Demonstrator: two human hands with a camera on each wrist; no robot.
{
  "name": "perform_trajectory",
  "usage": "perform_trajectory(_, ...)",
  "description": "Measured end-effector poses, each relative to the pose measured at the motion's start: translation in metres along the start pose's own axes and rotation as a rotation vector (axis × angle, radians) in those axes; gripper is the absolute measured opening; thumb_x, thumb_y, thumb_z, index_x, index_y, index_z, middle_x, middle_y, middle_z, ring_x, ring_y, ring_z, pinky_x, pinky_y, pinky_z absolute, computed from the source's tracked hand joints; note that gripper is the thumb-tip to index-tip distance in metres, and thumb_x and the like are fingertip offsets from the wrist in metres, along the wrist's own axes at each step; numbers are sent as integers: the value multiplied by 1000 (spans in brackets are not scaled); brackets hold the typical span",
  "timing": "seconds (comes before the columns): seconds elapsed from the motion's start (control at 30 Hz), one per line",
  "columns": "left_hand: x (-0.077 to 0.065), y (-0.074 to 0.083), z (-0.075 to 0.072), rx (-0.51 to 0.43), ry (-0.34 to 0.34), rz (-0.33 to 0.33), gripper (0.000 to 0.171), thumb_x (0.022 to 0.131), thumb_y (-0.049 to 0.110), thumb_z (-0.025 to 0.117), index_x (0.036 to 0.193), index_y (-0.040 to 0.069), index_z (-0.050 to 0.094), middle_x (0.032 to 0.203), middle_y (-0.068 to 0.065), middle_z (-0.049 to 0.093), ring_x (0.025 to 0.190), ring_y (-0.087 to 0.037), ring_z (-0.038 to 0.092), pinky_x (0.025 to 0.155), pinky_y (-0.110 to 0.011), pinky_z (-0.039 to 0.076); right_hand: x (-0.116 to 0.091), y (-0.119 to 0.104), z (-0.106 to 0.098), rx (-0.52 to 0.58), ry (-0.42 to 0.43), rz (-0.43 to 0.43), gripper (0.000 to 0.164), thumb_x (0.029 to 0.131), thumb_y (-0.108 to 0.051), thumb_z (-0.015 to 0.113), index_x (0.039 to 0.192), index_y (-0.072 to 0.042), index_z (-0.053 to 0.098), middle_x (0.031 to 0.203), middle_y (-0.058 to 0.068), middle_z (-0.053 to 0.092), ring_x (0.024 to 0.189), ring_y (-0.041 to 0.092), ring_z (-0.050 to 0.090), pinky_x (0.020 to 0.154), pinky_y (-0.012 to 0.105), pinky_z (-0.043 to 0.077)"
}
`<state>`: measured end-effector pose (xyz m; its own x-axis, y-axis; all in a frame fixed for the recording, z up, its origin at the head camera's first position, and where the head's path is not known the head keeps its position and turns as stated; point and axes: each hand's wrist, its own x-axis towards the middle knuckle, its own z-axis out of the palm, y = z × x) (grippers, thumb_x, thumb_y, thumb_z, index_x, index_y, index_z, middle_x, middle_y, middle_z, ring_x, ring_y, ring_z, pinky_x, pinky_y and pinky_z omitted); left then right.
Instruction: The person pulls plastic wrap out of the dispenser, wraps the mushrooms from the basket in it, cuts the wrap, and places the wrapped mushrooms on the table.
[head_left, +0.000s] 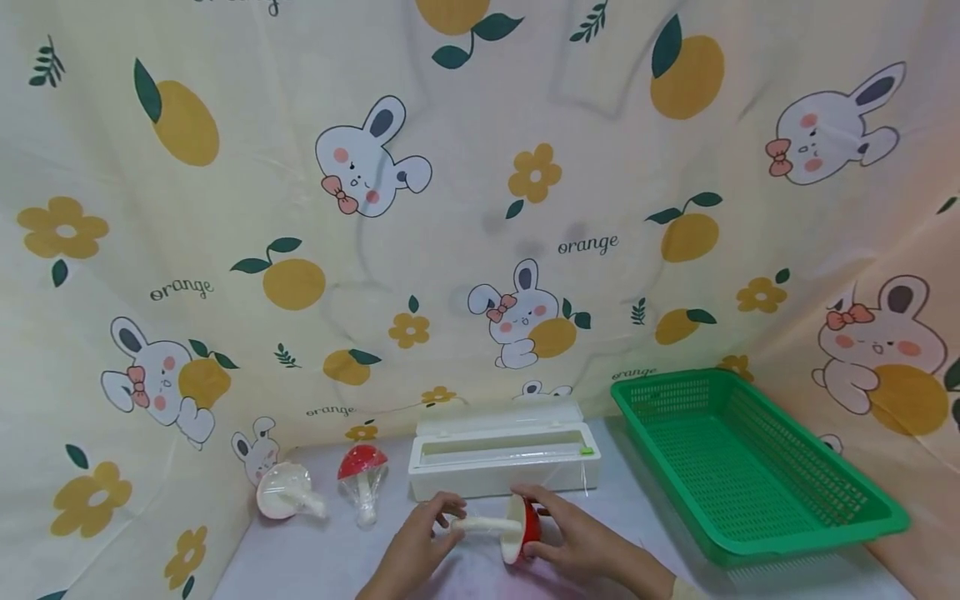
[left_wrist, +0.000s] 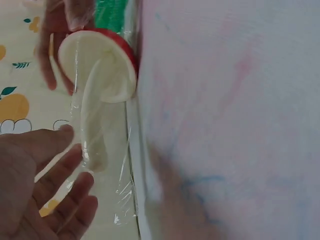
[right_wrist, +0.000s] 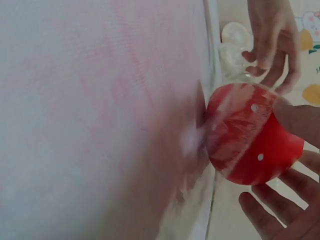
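A toy mushroom [head_left: 487,525] with a red, white-dotted cap and a pale stem lies on its side between the two hands. My right hand [head_left: 581,533] holds it by the cap [right_wrist: 255,134], fingers and thumb spread over the edge. At the stem's end, my left hand [head_left: 423,537] has its fingers loosely bent, and its fingertips [left_wrist: 75,150] come right beside the stem [left_wrist: 92,120]. Clear plastic film [left_wrist: 122,200] hangs around the stem and crosses the cap. Just behind the hands stands a white cling film box [head_left: 502,483], lid raised.
Two more mushrooms wrapped in film, one red-capped [head_left: 362,475] and one showing its pale underside [head_left: 288,492], lie at the left. To the right stands a green plastic basket [head_left: 772,467]. A patterned cloth [head_left: 450,250] hangs behind the white table surface [head_left: 315,567].
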<state>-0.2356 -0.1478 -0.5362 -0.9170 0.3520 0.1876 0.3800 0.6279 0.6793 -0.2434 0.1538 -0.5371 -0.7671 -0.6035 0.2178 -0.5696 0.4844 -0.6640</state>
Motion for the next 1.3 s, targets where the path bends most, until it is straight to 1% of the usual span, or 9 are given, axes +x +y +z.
perform_trajectory(0.2,1,0,6,119,-41,-35,44,86,21,79,122,28,55,104,13,69,94,-11,59,81,-36,51,-9,-4,-5,-29,72,-14,75,92,-36,74,153,-32,31,151,-4,43,131,26,51,97,49,51)
perform_trajectory(0.3,3,2,6,109,-71,-84,46,85,21,80,124,25,55,103,12,69,93,-12,59,81,-41,53,-19,-5,-9,-70,130,-54,69,92,-26,75,150,-29,37,147,-3,48,130,25,51,96,49,52)
perform_trajectory(0.4,6,3,7,73,-104,-148,49,86,21,80,127,25,55,103,12,67,93,-13,59,82,-46,54,-30,-5,-14,-82,135,23,58,92,-32,73,143,-32,46,143,-8,50,126,22,53,95,47,53)
perform_trajectory(0.5,7,2,8,60,-110,-161,52,86,20,79,131,26,54,103,13,66,92,-12,60,80,-45,54,-43,-3,-20,-54,85,132,46,92,-43,71,134,-33,55,134,-9,54,116,21,56,92,44,55)
perform_trajectory(0.63,5,1,9,86,-88,-107,53,86,18,78,132,25,52,104,12,67,91,-11,61,75,-39,53,-59,1,-26,10,-22,245,41,88,-46,75,123,-30,61,110,-8,59,95,15,55,80,30,55)
perform_trajectory(0.8,4,-1,9,120,-83,-92,34,88,21,77,117,27,61,105,13,65,92,-11,61,76,-37,52,-75,5,-29,75,-166,358,39,80,-46,82,111,-32,63,88,-5,57,77,10,54,67,23,48)
perform_trajectory(1.0,7,-2,12,129,-116,-152,21,89,25,76,105,33,65,103,18,61,93,-9,58,80,-43,52,-83,14,-25,133,-243,333,27,84,-40,80,103,-30,64,78,-6,55,69,7,52,62,20,44)
perform_trajectory(1.2,15,0,16,103,-130,-196,19,89,21,75,98,33,65,93,17,60,83,-7,56,73,-40,50,-83,23,-26,272,-274,275,18,88,-26,76,99,-19,64,72,-8,53,65,4,50,55,18,39)
perform_trajectory(1.3,18,2,17,83,-141,-212,19,88,18,75,95,32,65,90,15,60,79,-8,55,70,-38,50,-83,24,-25,287,-271,275,11,90,-20,74,95,-18,64,73,-8,56,66,4,52,57,18,41)
